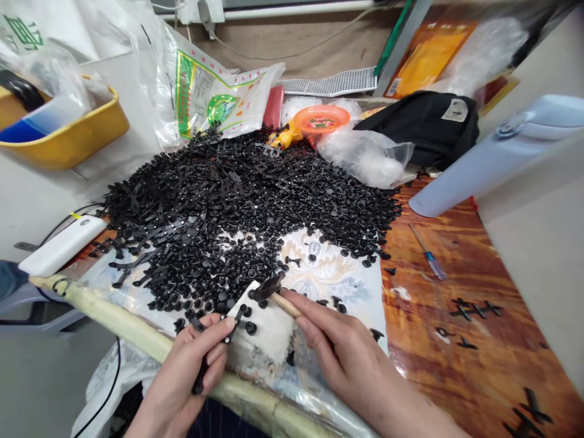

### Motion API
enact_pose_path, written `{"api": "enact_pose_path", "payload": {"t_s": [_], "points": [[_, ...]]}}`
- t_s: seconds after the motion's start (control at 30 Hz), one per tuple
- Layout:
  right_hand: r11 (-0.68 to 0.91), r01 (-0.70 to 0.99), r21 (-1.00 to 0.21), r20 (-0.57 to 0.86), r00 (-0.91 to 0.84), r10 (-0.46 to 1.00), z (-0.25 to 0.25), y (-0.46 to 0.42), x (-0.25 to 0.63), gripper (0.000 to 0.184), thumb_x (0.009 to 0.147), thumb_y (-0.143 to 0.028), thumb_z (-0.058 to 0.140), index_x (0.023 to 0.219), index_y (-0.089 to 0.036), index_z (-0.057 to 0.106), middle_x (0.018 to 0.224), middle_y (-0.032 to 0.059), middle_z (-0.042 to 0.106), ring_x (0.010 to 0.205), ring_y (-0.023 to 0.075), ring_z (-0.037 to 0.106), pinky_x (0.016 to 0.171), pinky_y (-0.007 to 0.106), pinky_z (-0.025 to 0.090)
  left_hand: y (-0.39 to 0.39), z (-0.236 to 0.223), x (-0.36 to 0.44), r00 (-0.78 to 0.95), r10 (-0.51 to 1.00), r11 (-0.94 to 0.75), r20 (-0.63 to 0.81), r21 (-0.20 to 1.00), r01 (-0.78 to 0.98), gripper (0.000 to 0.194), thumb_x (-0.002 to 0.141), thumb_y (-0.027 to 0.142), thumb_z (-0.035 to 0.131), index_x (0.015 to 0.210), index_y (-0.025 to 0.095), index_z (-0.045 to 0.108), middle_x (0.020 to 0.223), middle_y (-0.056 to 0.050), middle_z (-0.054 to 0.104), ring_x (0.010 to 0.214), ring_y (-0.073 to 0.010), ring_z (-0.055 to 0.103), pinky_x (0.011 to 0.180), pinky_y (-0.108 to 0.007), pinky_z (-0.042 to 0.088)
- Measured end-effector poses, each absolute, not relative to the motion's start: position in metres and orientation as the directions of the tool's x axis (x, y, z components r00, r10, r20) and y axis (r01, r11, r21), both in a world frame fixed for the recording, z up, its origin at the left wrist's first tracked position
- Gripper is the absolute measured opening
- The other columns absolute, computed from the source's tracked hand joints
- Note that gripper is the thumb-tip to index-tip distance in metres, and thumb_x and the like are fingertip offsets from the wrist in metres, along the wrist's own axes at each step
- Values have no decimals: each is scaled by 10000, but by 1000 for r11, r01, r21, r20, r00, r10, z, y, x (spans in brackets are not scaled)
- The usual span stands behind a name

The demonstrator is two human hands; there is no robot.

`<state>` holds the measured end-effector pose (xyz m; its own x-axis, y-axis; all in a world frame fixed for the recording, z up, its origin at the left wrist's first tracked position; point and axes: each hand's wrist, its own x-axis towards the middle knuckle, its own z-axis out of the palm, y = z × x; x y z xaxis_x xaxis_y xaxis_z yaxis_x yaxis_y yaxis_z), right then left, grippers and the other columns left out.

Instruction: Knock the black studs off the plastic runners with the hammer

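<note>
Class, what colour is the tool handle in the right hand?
Pale tan handle, best in the head view.

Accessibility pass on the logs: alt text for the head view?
Two hands work over a heap of small black plastic parts: the left hand holds a black strip, the right hand a wooden-handled tool. A screwdriver lies on the wood-grain tabletop to the right.

A cramped piece-work workshop bench

Ahead of the left hand and right hand, a heap of small black plastic parts covers the wood-grain bench; a screwdriver lies beyond the right hand, a yellow plastic tub sits past the left hand, and plastic sacks pile at the far edge.
</note>
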<state>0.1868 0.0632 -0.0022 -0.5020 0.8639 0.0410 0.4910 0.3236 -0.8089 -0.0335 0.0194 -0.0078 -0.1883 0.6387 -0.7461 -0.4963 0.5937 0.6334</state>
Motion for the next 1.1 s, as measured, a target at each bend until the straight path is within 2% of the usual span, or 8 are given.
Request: {"api": "enact_pose_path", "payload": {"t_s": [0.3,0.47,0.63,0.73,0.9,0.97,1.03,1.1], "points": [[316,456,-832,42,-515,856,0,61,188,417,1005,-229,337,1376,-249,527,1239,49,666,1008,208,688,946,409,550,19,-5,-32,-219,631,604,-744,649,-463,528,500,408,918,629,213,446,326,150,324,240,-3,251,323,-150,109],[323,466,-824,39,-522,852,1,60,188,403,999,-242,358,1348,-225,558,1209,69,681,957,225,706,913,416,568,21,-4,-29,-244,616,624,-749,653,-430,556,453,447,923,623,210,450,315,155,315,235,-2,238,312,-140,107],[359,485,-797,38,-554,832,1,61,185,422,998,-204,346,1373,-190,539,1247,82,660,1013,239,690,924,432,564,22,-6,-29,-244,624,630,-742,663,-404,534,499,462,895,616,210,439,316,154,315,236,-1,236,318,-141,104],[437,483,-759,91,-586,805,8,64,184,443,998,-168,353,1417,-221,485,1275,64,645,1012,229,689,894,410,582,21,-6,-28,-245,623,636,-743,663,-395,545,478,489,886,600,212,433,319,149,317,242,0,221,320,-150,96],[559,405,-723,300,-545,783,17,63,183,541,985,-133,404,1497,-295,338,1192,62,681,950,198,699,745,286,607,20,-5,-25,-249,641,618,-726,680,-393,548,487,507,864,571,215,408,308,144,308,248,4,207,343,-162,75],[565,437,-700,250,-592,766,13,62,181,537,972,-122,376,1494,-247,358,1057,91,714,811,211,714,665,304,609,21,-4,-24,-244,645,616,-724,682,-395,538,505,513,849,562,214,405,307,145,301,248,8,195,348,-166,71],[546,511,-664,107,-657,746,11,62,178,521,957,-120,329,1467,-185,417,953,115,722,723,230,713,633,343,611,22,-3,-25,-245,641,618,-727,679,-396,530,505,517,839,554,215,407,301,145,295,247,9,187,346,-168,66],[530,530,-662,32,-686,727,14,63,177,517,957,-127,315,1455,-190,440,995,119,723,758,233,722,672,351,615,22,-3,-25,-249,636,620,-730,676,-398,519,497,508,836,557,218,410,298,146,292,249,7,181,342,-167,63]]}}
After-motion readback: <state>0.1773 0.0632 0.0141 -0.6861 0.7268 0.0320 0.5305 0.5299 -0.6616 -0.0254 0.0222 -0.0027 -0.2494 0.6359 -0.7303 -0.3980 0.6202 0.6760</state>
